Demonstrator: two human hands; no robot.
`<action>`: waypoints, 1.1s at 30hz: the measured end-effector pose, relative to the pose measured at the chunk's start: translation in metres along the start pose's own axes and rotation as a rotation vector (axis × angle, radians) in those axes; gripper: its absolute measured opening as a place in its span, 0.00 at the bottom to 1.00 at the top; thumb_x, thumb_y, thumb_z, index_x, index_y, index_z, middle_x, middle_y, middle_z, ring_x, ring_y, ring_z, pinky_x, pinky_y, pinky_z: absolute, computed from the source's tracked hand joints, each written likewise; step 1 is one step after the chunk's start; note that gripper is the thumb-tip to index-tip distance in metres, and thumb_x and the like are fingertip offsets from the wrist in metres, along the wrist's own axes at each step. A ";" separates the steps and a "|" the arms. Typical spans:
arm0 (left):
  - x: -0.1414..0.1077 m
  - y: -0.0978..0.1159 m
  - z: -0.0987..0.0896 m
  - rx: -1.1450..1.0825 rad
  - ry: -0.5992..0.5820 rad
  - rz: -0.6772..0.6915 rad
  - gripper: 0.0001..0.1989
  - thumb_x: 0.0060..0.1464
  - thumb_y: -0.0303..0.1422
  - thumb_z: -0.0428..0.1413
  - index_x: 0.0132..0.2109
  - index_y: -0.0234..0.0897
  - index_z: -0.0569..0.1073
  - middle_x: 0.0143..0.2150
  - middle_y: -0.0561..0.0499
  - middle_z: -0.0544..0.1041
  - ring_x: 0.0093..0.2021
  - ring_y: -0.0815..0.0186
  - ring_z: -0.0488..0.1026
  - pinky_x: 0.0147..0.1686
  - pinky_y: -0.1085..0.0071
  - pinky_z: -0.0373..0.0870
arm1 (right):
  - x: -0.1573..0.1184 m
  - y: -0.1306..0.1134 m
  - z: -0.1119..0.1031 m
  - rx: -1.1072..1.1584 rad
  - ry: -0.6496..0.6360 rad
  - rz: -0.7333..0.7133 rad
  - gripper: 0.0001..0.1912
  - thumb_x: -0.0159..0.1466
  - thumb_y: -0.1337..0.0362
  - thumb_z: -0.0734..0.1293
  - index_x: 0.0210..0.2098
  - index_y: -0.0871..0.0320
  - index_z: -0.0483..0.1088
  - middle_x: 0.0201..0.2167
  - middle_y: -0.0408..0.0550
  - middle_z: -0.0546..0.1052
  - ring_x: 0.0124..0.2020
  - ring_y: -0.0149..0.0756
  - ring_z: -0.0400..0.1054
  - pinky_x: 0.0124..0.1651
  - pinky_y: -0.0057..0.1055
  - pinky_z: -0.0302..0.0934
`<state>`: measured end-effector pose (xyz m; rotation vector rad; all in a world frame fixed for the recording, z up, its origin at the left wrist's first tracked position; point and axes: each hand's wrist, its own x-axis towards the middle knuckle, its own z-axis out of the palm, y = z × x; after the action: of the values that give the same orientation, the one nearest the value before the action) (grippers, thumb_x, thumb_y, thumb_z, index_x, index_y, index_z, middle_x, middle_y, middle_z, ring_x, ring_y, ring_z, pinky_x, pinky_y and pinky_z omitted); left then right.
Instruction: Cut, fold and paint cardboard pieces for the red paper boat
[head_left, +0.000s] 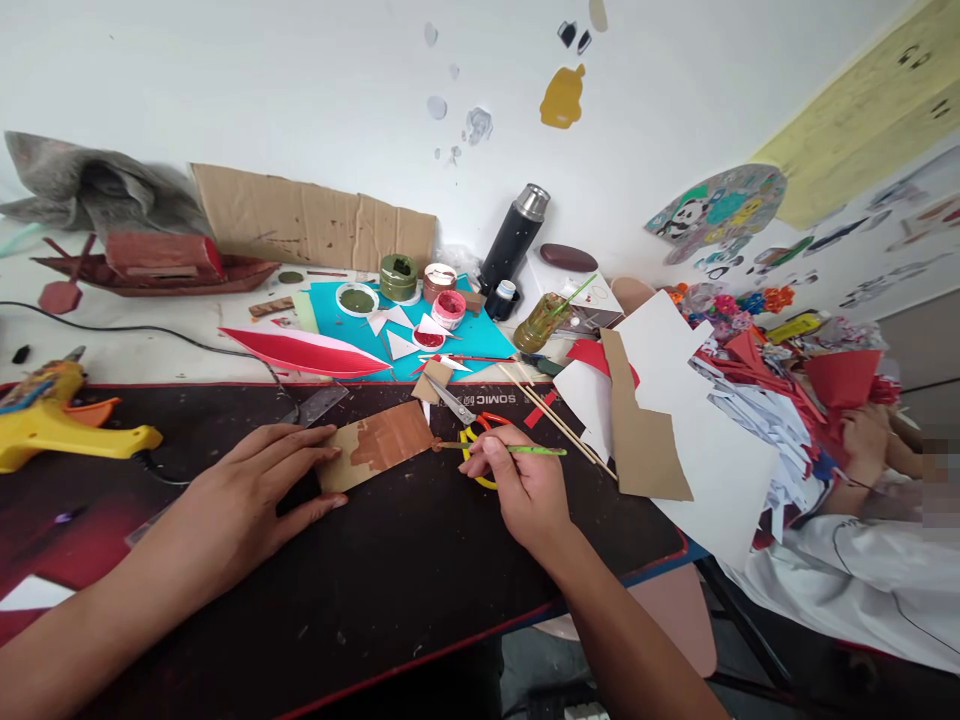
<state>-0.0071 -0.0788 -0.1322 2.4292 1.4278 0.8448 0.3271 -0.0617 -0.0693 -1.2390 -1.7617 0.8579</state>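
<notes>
A rectangular piece of cardboard [379, 440] lies on the dark mat, its right part coated in brown paint and its left end bare. My left hand [259, 490] grips that bare end between thumb and fingers. In my right hand [517, 480] is a paintbrush [536, 450] with a green handle, pinched between thumb and fingers. Its brown-loaded tip is at the cardboard's right edge; whether it touches is hard to tell. Scissors [454, 400] with red and yellow handles lie just behind and partly under my right hand.
Paint jars [399, 277] and small paint dishes stand on a blue sheet [330, 310]. A yellow glue gun [75, 415] is at left, near a brown model boat [161, 268]. Cut cardboard [645, 440] and thin sticks [570, 430] lie right. Another person's hands [862, 440] are at far right.
</notes>
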 end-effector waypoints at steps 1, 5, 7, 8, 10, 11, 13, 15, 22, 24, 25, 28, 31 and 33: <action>0.000 0.000 0.000 -0.001 0.000 -0.001 0.27 0.69 0.61 0.57 0.55 0.46 0.84 0.61 0.43 0.86 0.60 0.46 0.82 0.61 0.52 0.80 | 0.000 -0.002 0.002 0.010 -0.005 -0.007 0.27 0.83 0.46 0.59 0.34 0.52 0.77 0.33 0.49 0.86 0.34 0.41 0.85 0.43 0.36 0.77; 0.001 0.001 -0.001 0.003 -0.004 0.004 0.27 0.69 0.61 0.57 0.54 0.45 0.84 0.61 0.43 0.86 0.60 0.47 0.82 0.61 0.52 0.80 | 0.001 -0.008 0.011 0.079 -0.038 -0.017 0.26 0.83 0.46 0.59 0.38 0.53 0.78 0.30 0.47 0.84 0.34 0.40 0.85 0.40 0.34 0.77; 0.001 0.002 -0.002 0.011 -0.009 0.009 0.27 0.70 0.61 0.56 0.54 0.45 0.83 0.61 0.43 0.86 0.60 0.47 0.82 0.61 0.52 0.80 | 0.001 -0.009 0.013 0.067 -0.066 -0.024 0.25 0.83 0.46 0.59 0.41 0.53 0.79 0.30 0.47 0.84 0.34 0.40 0.85 0.40 0.34 0.77; 0.002 0.002 -0.002 0.014 -0.011 0.009 0.27 0.70 0.61 0.55 0.54 0.45 0.83 0.61 0.43 0.86 0.60 0.47 0.82 0.61 0.52 0.80 | 0.001 -0.008 0.013 0.051 -0.076 -0.031 0.25 0.83 0.46 0.59 0.41 0.53 0.79 0.30 0.47 0.84 0.34 0.40 0.85 0.40 0.34 0.77; 0.002 0.002 -0.002 0.019 -0.011 0.006 0.28 0.70 0.62 0.55 0.54 0.45 0.83 0.61 0.43 0.86 0.60 0.47 0.82 0.61 0.52 0.80 | 0.002 -0.006 0.012 0.027 -0.076 -0.040 0.26 0.83 0.46 0.58 0.40 0.53 0.79 0.31 0.47 0.84 0.34 0.40 0.85 0.41 0.35 0.76; 0.001 0.002 -0.002 0.017 -0.008 0.004 0.28 0.70 0.62 0.55 0.55 0.45 0.83 0.61 0.43 0.86 0.60 0.47 0.82 0.61 0.52 0.80 | 0.002 -0.004 0.010 0.021 -0.069 -0.039 0.27 0.83 0.45 0.58 0.38 0.53 0.78 0.31 0.47 0.84 0.34 0.40 0.85 0.41 0.35 0.76; 0.001 0.001 -0.001 0.008 -0.006 0.000 0.28 0.69 0.62 0.56 0.55 0.45 0.83 0.61 0.43 0.86 0.60 0.47 0.82 0.61 0.51 0.80 | 0.003 -0.001 0.006 0.017 -0.043 -0.030 0.29 0.83 0.45 0.58 0.34 0.53 0.77 0.32 0.48 0.85 0.34 0.41 0.85 0.42 0.37 0.77; 0.000 0.000 -0.001 -0.003 -0.007 -0.004 0.27 0.69 0.61 0.57 0.55 0.46 0.84 0.61 0.44 0.86 0.60 0.47 0.82 0.62 0.52 0.80 | 0.003 0.000 0.003 0.016 -0.019 -0.021 0.30 0.83 0.44 0.59 0.31 0.53 0.77 0.32 0.49 0.85 0.34 0.42 0.84 0.44 0.38 0.77; 0.000 0.000 -0.002 -0.007 -0.018 -0.016 0.28 0.69 0.62 0.56 0.54 0.46 0.84 0.62 0.44 0.86 0.60 0.46 0.82 0.62 0.51 0.80 | 0.000 -0.004 0.009 0.081 -0.086 -0.020 0.26 0.83 0.45 0.59 0.39 0.53 0.78 0.32 0.47 0.85 0.35 0.40 0.85 0.42 0.35 0.77; 0.001 0.001 -0.002 -0.006 -0.012 -0.005 0.27 0.68 0.61 0.57 0.55 0.46 0.84 0.61 0.44 0.86 0.60 0.47 0.82 0.61 0.52 0.80 | 0.000 -0.004 0.010 0.058 -0.100 -0.036 0.25 0.83 0.46 0.59 0.40 0.53 0.78 0.31 0.47 0.84 0.35 0.40 0.85 0.42 0.35 0.77; 0.001 0.001 -0.002 -0.004 -0.011 -0.001 0.27 0.69 0.61 0.58 0.55 0.45 0.84 0.61 0.44 0.86 0.60 0.47 0.82 0.61 0.53 0.80 | 0.001 -0.004 0.009 0.042 -0.090 -0.046 0.26 0.83 0.47 0.59 0.39 0.53 0.78 0.32 0.47 0.85 0.35 0.40 0.85 0.42 0.35 0.77; 0.001 0.000 -0.002 0.005 -0.014 0.011 0.27 0.70 0.60 0.57 0.55 0.44 0.83 0.62 0.43 0.85 0.60 0.47 0.82 0.61 0.52 0.80 | 0.003 -0.001 0.003 0.008 -0.029 -0.057 0.28 0.83 0.48 0.59 0.32 0.53 0.77 0.33 0.49 0.85 0.36 0.40 0.85 0.44 0.35 0.76; 0.000 0.000 -0.001 0.012 -0.016 0.018 0.27 0.70 0.59 0.56 0.56 0.43 0.83 0.61 0.42 0.85 0.61 0.46 0.81 0.60 0.52 0.80 | 0.005 0.001 -0.001 0.020 0.007 -0.032 0.25 0.83 0.50 0.60 0.35 0.54 0.78 0.32 0.49 0.85 0.36 0.41 0.85 0.43 0.35 0.76; 0.000 0.000 -0.001 0.012 -0.020 0.011 0.27 0.70 0.59 0.56 0.56 0.43 0.83 0.61 0.43 0.85 0.61 0.46 0.81 0.60 0.52 0.80 | 0.006 0.001 0.000 0.060 0.004 -0.019 0.24 0.83 0.50 0.61 0.36 0.54 0.78 0.32 0.49 0.85 0.35 0.40 0.85 0.41 0.34 0.77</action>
<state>-0.0078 -0.0786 -0.1316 2.4497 1.4171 0.8150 0.3261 -0.0557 -0.0693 -1.1826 -1.7297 0.8897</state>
